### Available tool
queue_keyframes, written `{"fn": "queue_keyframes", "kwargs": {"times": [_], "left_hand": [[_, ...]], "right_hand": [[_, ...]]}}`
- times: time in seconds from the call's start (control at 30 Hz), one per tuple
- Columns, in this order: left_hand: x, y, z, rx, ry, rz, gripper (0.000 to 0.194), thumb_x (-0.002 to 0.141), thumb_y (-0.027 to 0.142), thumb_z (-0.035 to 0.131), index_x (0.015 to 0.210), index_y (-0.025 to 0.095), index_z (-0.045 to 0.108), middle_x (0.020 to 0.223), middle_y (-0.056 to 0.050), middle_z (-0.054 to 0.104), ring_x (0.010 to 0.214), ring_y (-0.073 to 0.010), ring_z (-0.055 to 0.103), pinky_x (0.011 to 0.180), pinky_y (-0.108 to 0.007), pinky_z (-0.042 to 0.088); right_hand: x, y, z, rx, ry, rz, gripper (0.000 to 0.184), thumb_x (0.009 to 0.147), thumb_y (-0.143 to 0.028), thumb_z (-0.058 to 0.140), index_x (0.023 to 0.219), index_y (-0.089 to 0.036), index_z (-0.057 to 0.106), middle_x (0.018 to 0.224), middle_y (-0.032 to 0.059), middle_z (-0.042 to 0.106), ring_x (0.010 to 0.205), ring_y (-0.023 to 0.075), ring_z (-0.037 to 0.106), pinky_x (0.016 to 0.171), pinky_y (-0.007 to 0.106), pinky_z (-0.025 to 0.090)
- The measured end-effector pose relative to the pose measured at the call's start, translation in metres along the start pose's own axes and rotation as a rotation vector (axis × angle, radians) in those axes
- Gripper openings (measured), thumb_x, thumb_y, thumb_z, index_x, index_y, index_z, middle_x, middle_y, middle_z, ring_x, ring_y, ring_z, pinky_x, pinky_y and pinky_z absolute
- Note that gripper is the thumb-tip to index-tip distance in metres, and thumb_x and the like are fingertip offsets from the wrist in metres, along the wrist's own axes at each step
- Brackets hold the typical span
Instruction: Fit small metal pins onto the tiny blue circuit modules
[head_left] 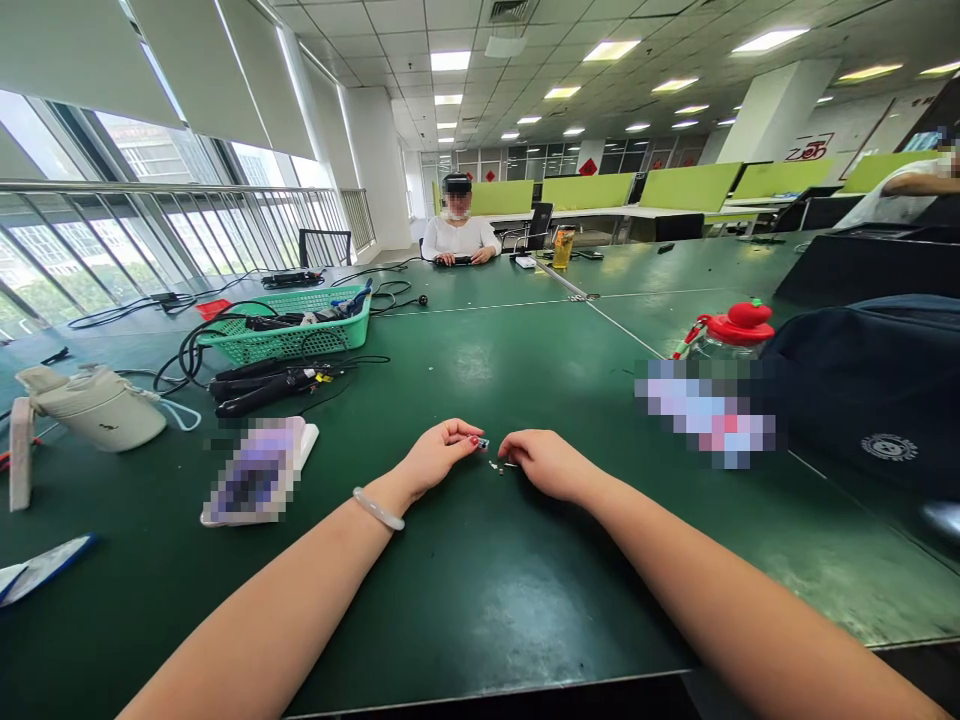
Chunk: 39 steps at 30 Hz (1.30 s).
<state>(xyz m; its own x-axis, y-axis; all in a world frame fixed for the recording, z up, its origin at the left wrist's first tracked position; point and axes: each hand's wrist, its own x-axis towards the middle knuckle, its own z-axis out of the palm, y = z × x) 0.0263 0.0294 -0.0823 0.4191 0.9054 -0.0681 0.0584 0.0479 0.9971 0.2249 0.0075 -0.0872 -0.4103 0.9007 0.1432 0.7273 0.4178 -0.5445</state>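
In the head view my left hand (pixel 442 450) rests at the middle of the green table, its thumb and fingers pinched round a small bluish piece with a shiny part (pixel 483 444). Its kind is too small to make out. Just right of it, my right hand (pixel 551 462) is curled with the fingertips down at the tabletop. Whatever those fingertips hold, if anything, is hidden. Between the two hands lie several tiny whitish and brownish bits (pixel 495 467), close to the right fingertips. A pale bangle (pixel 379 510) circles my left wrist.
Left are a phone (pixel 255 470), a black cable bundle (pixel 262 385), a green basket (pixel 292 325) and a cream cup (pixel 105 410). Right are a blurred-out item (pixel 705 415), a red-lidded jar (pixel 727 340) and a dark bag (pixel 870 390). A person (pixel 459 235) sits opposite; another (pixel 907 195) is far right.
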Motion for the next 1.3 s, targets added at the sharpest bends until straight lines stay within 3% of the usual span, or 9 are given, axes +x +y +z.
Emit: {"fn": "queue_keyframes", "kwargs": {"times": [0.27,0.57,0.73,1.07,1.3], "left_hand": [[0.000,-0.001,-0.001,0.077,-0.017,0.000,0.035,0.070,0.036,0.069,0.093,0.013,0.056,0.091,-0.008,0.064,0.085,-0.0147,0.058,0.085,-0.029,0.040],[0.001,-0.004,-0.001,0.136,-0.074,0.032,0.027,0.071,0.025,0.065,0.093,0.014,0.055,0.090,-0.005,0.062,0.084,-0.0129,0.057,0.084,-0.027,0.041],[0.002,-0.003,0.000,0.136,-0.075,0.042,0.028,0.071,0.025,0.066,0.094,0.014,0.055,0.090,-0.005,0.061,0.084,-0.0128,0.057,0.083,-0.027,0.041],[0.001,-0.003,0.000,0.154,-0.052,0.039,0.028,0.073,0.025,0.063,0.096,0.014,0.054,0.092,-0.005,0.062,0.086,-0.0127,0.057,0.085,-0.027,0.041],[0.001,-0.003,-0.003,0.157,-0.038,0.065,0.032,0.070,0.033,0.067,0.093,0.014,0.055,0.090,-0.005,0.062,0.086,-0.0135,0.057,0.082,-0.026,0.042]], "right_hand": [[-0.003,0.009,-0.014,-0.001,-0.097,0.075,0.010,0.071,-0.015,0.064,0.080,-0.019,0.064,0.078,-0.0003,0.060,0.070,0.0116,0.054,0.063,0.021,0.041],[-0.003,-0.005,-0.001,-0.135,-0.003,0.005,0.014,0.076,-0.021,0.062,0.090,-0.021,0.064,0.083,0.0012,0.057,0.077,0.0128,0.052,0.069,0.023,0.039],[-0.003,-0.012,0.007,-0.192,0.019,0.002,0.007,0.078,-0.017,0.061,0.083,-0.020,0.063,0.083,0.0016,0.057,0.082,0.0138,0.052,0.073,0.024,0.037],[0.003,-0.001,0.002,-0.051,-0.079,-0.013,0.004,0.076,-0.016,0.063,0.076,-0.020,0.065,0.079,0.0000,0.055,0.075,0.0110,0.052,0.067,0.020,0.038],[0.000,-0.002,0.007,-0.144,-0.033,-0.094,0.009,0.081,-0.016,0.055,0.074,-0.018,0.060,0.080,0.0008,0.053,0.072,0.0109,0.050,0.066,0.021,0.036]]}}
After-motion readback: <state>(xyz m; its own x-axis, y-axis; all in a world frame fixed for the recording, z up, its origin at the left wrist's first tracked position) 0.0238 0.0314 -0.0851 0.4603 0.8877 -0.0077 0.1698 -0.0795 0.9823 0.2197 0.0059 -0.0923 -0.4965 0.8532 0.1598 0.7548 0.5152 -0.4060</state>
